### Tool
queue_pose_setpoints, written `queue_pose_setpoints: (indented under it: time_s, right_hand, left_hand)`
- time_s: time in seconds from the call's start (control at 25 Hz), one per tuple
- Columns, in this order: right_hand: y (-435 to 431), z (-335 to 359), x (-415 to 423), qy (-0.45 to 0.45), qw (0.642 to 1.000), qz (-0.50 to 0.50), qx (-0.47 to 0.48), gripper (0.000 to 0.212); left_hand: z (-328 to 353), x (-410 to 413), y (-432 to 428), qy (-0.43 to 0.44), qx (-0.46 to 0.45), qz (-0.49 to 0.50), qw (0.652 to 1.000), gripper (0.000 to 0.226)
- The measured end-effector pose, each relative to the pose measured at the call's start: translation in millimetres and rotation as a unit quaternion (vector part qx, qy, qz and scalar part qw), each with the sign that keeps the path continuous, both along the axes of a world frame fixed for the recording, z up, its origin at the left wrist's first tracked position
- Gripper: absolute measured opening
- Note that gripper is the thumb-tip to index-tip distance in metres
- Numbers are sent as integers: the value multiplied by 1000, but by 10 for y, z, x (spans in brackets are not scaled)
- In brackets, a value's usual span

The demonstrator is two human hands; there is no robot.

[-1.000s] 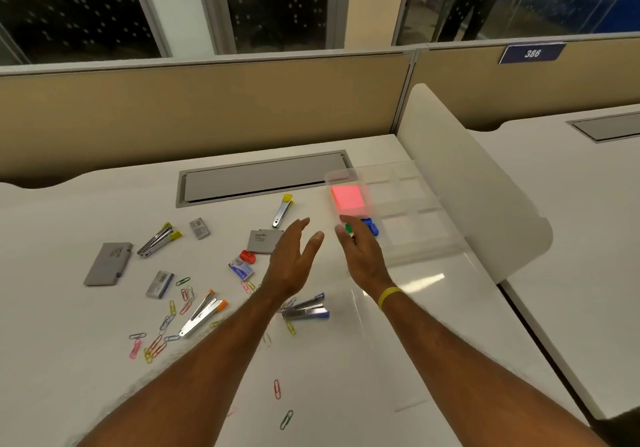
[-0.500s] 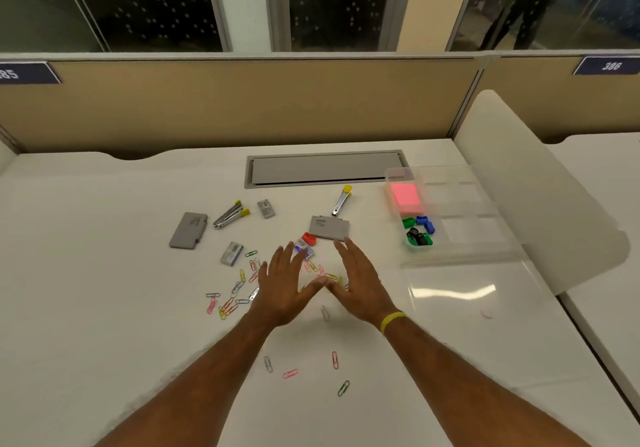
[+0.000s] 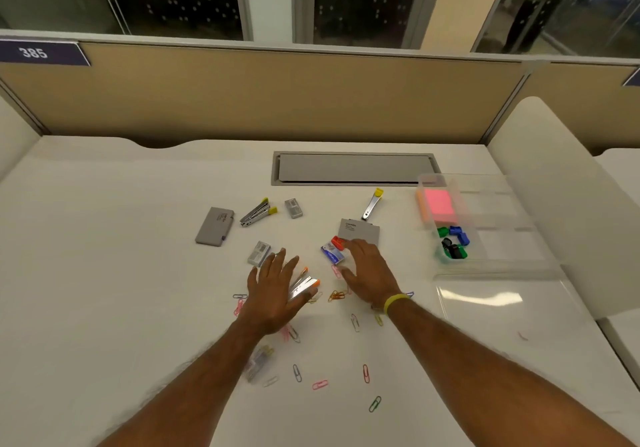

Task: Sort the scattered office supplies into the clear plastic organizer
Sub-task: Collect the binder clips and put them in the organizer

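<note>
The clear plastic organizer stands at the right of the white desk, holding a pink sticky-note pad and green, blue and black binder clips. My left hand lies flat with fingers spread, partly over an orange-tipped stapler. My right hand is flat too, fingers spread, its tips by a blue staple box and a red clip. Coloured paper clips lie scattered around and below both hands. Neither hand holds anything.
Farther back lie a grey case, a yellow-tipped stapler, two small staple boxes, a grey box and a yellow-handled staple remover. The organizer's clear lid lies in front of it. A grey cable hatch sits at the back.
Both hands came back from the organizer to the scattered supplies, then spread apart, the left over the orange stapler, the right toward the blue box. The view swung left.
</note>
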State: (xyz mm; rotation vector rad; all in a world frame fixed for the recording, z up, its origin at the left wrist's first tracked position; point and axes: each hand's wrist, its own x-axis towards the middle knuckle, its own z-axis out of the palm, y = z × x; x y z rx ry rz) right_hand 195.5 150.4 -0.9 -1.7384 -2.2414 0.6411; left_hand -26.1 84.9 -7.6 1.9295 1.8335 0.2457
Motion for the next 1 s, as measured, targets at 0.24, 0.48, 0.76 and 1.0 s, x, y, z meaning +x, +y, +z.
queue_pose_setpoints:
  time_s: [0.24, 0.48, 0.76, 1.0]
  right_hand:
    - [534, 27, -176, -49, 998, -14, -37, 33]
    - [700, -58, -223, -151, 985, 67, -55, 40]
    - [600, -61, -131, -29, 999, 5, -46, 21]
    - [359, 41, 28, 126, 988, -83, -38, 14]
  left_hand:
    - [18, -200, 244, -42, 59, 36, 997, 71]
    - [-22, -219, 368, -75, 94, 48, 992, 59]
    - [47, -61, 406, -114, 92, 42, 988, 53]
    - [135, 197, 410, -129, 73, -5, 989, 44]
